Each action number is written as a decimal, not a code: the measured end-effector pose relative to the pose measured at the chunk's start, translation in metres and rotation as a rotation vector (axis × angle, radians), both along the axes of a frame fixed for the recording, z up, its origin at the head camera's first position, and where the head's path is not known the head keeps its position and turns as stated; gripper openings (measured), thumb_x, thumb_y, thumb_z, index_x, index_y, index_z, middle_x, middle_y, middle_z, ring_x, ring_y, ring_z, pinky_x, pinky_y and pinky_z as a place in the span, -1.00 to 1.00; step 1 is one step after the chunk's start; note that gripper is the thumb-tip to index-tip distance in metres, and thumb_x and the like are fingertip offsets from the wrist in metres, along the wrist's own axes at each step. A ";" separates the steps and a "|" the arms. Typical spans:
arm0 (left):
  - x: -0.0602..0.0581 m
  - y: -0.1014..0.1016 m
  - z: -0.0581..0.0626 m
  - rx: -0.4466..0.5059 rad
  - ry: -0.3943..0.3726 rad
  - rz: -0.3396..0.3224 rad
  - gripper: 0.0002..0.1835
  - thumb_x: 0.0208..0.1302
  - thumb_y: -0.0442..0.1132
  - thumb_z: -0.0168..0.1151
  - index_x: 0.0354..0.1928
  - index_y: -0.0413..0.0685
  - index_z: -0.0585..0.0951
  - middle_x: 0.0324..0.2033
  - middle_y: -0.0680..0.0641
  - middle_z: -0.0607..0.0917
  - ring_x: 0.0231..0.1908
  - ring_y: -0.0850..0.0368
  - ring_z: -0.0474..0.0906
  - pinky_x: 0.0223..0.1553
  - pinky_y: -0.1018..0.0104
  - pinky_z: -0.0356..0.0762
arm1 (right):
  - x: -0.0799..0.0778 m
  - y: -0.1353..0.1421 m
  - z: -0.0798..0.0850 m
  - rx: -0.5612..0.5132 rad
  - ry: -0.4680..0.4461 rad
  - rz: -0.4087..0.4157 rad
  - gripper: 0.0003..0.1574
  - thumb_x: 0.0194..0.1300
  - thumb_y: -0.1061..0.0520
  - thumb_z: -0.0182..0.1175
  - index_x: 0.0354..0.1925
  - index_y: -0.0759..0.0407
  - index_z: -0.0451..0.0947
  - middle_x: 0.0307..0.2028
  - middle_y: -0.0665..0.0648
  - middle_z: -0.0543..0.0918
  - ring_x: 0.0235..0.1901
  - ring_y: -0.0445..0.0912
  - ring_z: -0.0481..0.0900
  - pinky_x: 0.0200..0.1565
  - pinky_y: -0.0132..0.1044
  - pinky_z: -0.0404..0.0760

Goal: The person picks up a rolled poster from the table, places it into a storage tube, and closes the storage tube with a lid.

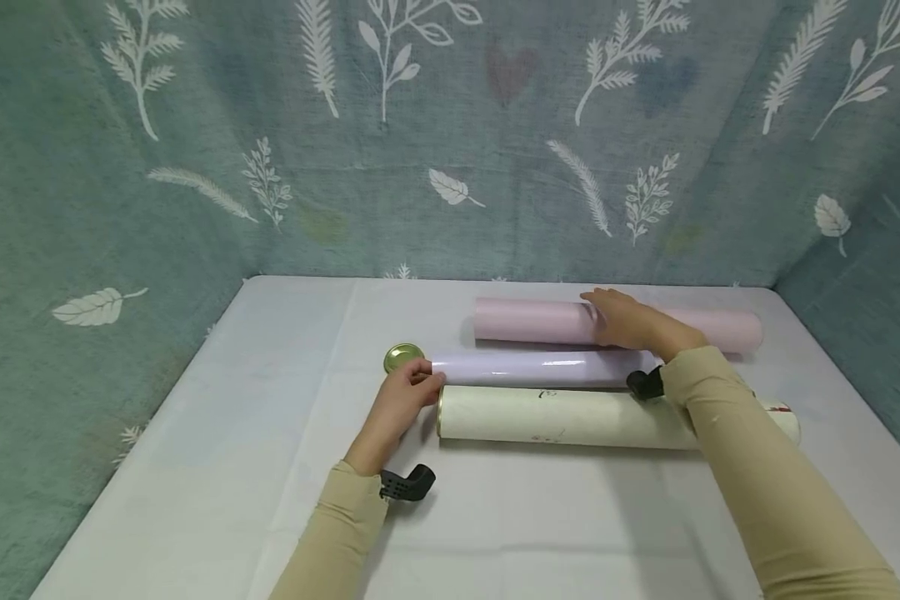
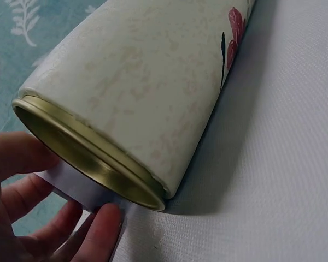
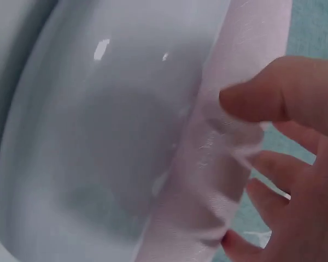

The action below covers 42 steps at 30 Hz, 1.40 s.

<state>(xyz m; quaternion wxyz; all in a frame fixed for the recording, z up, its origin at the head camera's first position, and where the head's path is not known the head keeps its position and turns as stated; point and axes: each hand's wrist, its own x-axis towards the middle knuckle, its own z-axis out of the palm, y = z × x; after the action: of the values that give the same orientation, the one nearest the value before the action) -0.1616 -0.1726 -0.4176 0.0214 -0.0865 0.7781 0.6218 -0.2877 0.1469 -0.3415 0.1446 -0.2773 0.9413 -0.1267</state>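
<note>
Head view: lavender roll [image 1: 517, 369] parallels the far edge of the tabletop [image 1: 195, 500].
Left grip [image 1: 399, 405] pinches its left end; right grip [image 1: 632, 323] rests wide on pink roll [image 1: 528, 320].

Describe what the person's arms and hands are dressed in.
The long tan fabric left sleeve and matching right sleeve reach the wrists. A bent black left wrist device with small holes juts from one cuff, a similar black right wrist device from the other. The left hand and right hand wear no gloves.
</note>
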 end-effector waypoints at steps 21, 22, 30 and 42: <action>0.000 0.000 0.002 0.081 0.003 -0.061 -0.74 0.16 -0.15 0.15 -0.17 -0.12 0.42 -0.11 -0.08 0.50 -0.15 0.08 0.50 -0.11 0.23 0.46 | -0.001 0.015 -0.004 0.113 0.043 -0.042 -0.18 -0.02 0.03 0.32 0.19 0.17 0.25 -0.02 0.28 0.44 -0.05 0.15 0.40 -0.14 0.10 0.36; 0.000 0.000 0.002 0.113 -0.005 -0.058 -0.73 0.17 -0.17 0.14 -0.16 -0.14 0.40 -0.10 -0.11 0.48 -0.16 0.05 0.51 -0.15 0.22 0.49 | 0.000 0.017 -0.004 0.102 0.060 -0.041 -0.17 -0.05 0.04 0.34 0.18 0.18 0.26 -0.03 0.29 0.45 -0.06 0.15 0.41 -0.15 0.10 0.37; 0.000 0.004 0.011 0.164 -0.005 -0.099 -0.55 0.13 -0.19 0.21 -0.05 -0.14 0.21 -0.05 -0.15 0.42 -0.04 0.04 0.45 -0.19 0.22 0.49 | 0.007 0.027 0.006 0.022 0.155 -0.049 -0.04 -0.12 0.09 0.41 0.21 0.22 0.19 0.04 0.34 0.38 -0.01 0.21 0.35 -0.13 0.12 0.37; -0.007 0.005 0.005 0.251 0.018 0.020 -0.28 0.03 -0.09 0.33 0.10 0.10 0.06 0.04 -0.07 0.31 -0.09 0.06 0.42 -0.22 0.18 0.49 | 0.052 0.034 0.026 -0.124 0.255 -0.105 0.03 -0.12 0.07 0.41 0.28 0.12 0.13 0.10 0.30 0.35 0.04 0.18 0.30 -0.04 0.11 0.30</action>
<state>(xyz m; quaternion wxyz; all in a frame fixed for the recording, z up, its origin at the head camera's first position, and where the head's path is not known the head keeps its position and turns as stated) -0.1685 -0.1679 -0.4127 0.0189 -0.0854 0.6935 0.7151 -0.2360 0.1804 -0.3152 -0.0005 -0.2499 0.9556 -0.1559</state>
